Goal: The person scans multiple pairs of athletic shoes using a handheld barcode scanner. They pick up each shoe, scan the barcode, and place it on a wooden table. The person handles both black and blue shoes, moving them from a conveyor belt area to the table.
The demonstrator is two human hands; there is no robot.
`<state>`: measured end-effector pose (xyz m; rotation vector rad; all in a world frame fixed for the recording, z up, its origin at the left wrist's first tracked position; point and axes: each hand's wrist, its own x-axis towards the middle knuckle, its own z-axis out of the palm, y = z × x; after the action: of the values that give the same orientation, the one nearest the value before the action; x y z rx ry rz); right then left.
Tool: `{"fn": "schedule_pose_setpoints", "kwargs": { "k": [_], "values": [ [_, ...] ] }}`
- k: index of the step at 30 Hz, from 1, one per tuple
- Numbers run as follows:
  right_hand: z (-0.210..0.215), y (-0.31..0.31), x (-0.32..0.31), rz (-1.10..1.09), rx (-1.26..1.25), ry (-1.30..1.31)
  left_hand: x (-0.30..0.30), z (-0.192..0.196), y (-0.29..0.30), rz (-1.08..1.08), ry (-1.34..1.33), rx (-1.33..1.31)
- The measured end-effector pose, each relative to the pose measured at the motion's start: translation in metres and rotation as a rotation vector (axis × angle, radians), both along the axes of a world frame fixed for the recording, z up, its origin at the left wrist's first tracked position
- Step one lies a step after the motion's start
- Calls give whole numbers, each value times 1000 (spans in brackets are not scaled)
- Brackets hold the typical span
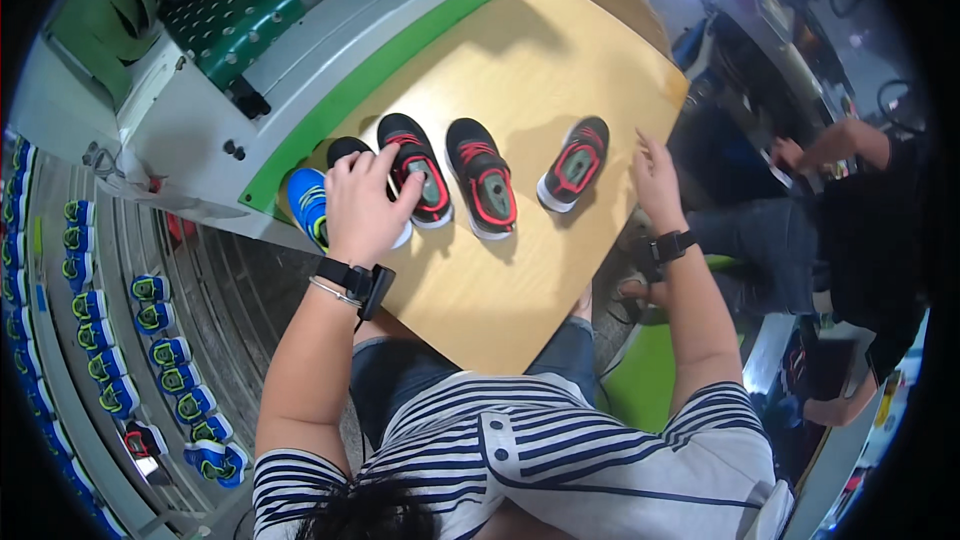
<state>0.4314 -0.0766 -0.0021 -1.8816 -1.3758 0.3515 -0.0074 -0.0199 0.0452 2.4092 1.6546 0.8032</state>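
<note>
Left hand left of centre, fingers slightly apart over partly hidden black shoe, can't tell if gripping; blue shoe just beside, left. Right hand right of centre near table edge, fingers loosely apart. Three black-and-red shoes on table: first and second mid-frame, third toward right hand, toes toward top of frame.

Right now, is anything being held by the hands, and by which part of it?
The left hand covers the middle of a black shoe; whether it grips cannot be told. The right hand holds nothing.
</note>
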Motion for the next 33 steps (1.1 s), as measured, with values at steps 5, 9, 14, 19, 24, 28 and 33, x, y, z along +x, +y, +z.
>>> {"fn": "schedule_pose_setpoints", "kwargs": {
  "k": [5, 9, 14, 19, 24, 28, 33],
  "values": [
    [-28, 3, -105, 74, 92, 422, 2, -3, 1, -5, 21, 5],
    [-3, 1, -163, 139, 64, 701, -4, -4, -2, 9, 28, 29],
    [4, -19, -173, 312, 20, 805, -2, -4, -3, 1, 13, 30],
    [3, -19, -178, 270, 22, 827, -3, -5, -3, 2, 13, 20],
    [10, 12, -127, 305, -212, 793, -2, -3, -3, -2, -2, 17],
    [23, 83, -82, 293, -183, 103, 0, 4, -2, 1, -6, -37],
    [25, 220, -80, 451, -100, -386, 0, 8, 1, 0, 7, -51]
  ]
}}
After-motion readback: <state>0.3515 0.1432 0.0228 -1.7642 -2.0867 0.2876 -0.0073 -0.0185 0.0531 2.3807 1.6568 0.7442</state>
